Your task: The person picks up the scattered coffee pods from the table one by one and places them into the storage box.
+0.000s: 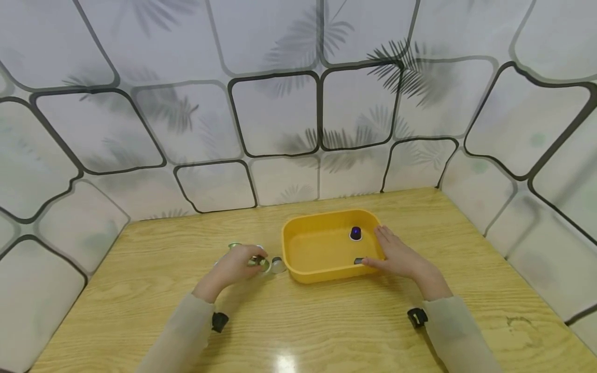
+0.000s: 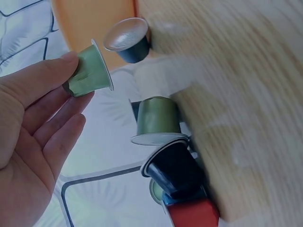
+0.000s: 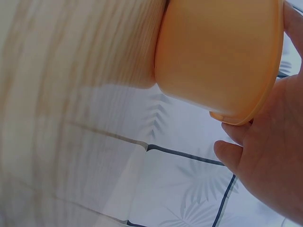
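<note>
My left hand (image 1: 237,265) pinches a green coffee capsule (image 2: 89,73) between thumb and fingers, above the table left of a yellow bin (image 1: 317,254). Just off the bin's left side stands a dark capsule with a pale lid (image 2: 130,40). At the bin's right end, my right hand (image 1: 398,256) holds the rim, its thumb over the front right part and its fingers along the right side. Inside the bin, a dark purple capsule (image 1: 356,233) sits toward the back right. A small dark thing (image 1: 358,261), partly hidden, lies near the right thumb.
Close below the left hand, a green capsule (image 2: 158,118), a black capsule (image 2: 174,170) and a red capsule (image 2: 194,213) lie bunched on the wooden table (image 1: 298,321). A patterned wall covering (image 1: 280,114) rises behind the table and at both sides.
</note>
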`<state>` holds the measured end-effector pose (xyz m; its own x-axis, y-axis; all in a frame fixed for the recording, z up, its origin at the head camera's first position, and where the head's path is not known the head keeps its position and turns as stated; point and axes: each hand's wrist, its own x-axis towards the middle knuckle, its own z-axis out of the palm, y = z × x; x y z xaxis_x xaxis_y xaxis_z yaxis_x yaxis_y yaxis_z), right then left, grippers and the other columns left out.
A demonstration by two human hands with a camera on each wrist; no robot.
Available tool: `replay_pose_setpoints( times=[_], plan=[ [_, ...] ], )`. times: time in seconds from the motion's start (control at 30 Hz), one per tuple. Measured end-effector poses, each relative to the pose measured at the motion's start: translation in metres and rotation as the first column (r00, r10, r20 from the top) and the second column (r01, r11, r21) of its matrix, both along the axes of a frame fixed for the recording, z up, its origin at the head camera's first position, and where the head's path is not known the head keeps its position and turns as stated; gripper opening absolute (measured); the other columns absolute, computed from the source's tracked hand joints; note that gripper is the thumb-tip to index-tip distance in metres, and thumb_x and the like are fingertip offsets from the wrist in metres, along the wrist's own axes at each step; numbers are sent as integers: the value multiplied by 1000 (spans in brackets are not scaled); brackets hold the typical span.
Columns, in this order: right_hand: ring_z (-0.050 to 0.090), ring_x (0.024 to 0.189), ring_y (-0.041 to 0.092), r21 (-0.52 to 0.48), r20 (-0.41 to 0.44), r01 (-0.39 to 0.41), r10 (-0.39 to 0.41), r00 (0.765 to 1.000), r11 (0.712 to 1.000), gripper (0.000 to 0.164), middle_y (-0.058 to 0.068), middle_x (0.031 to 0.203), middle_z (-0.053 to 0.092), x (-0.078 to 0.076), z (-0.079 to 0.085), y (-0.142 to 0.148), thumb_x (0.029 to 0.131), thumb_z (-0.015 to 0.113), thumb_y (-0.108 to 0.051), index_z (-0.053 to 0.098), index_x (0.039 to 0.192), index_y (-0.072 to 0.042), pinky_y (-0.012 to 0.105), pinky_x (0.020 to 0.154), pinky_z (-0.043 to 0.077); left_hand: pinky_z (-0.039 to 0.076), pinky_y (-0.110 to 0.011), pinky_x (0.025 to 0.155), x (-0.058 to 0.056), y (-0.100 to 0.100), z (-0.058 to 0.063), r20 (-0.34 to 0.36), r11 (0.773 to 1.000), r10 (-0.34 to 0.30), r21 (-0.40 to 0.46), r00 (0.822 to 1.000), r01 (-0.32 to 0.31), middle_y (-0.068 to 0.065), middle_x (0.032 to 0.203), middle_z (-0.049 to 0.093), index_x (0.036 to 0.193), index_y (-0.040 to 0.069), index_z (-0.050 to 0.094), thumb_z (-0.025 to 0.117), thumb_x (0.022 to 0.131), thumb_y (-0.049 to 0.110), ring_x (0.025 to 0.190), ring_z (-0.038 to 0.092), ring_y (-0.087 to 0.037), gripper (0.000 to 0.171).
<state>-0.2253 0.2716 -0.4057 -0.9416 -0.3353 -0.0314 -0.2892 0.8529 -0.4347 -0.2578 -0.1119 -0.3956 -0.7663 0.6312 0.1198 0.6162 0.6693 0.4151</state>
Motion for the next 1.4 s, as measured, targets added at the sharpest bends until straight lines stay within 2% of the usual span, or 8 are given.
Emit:
replay_pose_setpoints(
  times=[0.4, 0.67, 1.0, 1.4],
  plan=[
    [3, 128, 41, -68, -42, -26, 23, 999, 997, 98, 34, 138, 7, 5, 2, -2, 81, 49, -58, 11, 134, 16, 53, 101, 6, 49, -34, 74, 3, 0, 4, -63, 998, -31, 61, 998, 35, -8, 97, 63, 102, 0, 62, 67, 78, 9, 87, 59, -20, 26],
    [3, 129, 40, -8, -24, -10, 9, 1000, 1000, 96, 31, 140, 7, 1, -1, -1, 82, 48, -57, 11, 135, 14, 52, 102, 8, 48, -36, 76, 2, 4, 10, -77, 996, -13, 89, 997, 20, -6, 99, 62, 103, 5, 63, 66, 79, 11, 90, 58, -20, 25],
    [3, 129, 40, -10, -20, -10, 10, 1000, 1000, 96, 30, 140, 6, 1, 0, 0, 82, 49, -56, 11, 135, 14, 52, 102, 8, 48, -34, 77, 3, 16, 21, -118, 991, -53, 113, 992, 67, -7, 99, 63, 105, 1, 62, 65, 80, 10, 89, 58, -19, 26],
    [3, 129, 40, -10, -13, -2, 2, 1000, 1000, 97, 30, 141, 6, 1, -1, 0, 81, 48, -58, 11, 135, 13, 53, 102, 9, 48, -31, 78, 2, 35, 23, -140, 976, -67, 197, 988, 94, -8, 98, 63, 102, 0, 62, 66, 79, 12, 90, 58, -21, 26]
  ],
)
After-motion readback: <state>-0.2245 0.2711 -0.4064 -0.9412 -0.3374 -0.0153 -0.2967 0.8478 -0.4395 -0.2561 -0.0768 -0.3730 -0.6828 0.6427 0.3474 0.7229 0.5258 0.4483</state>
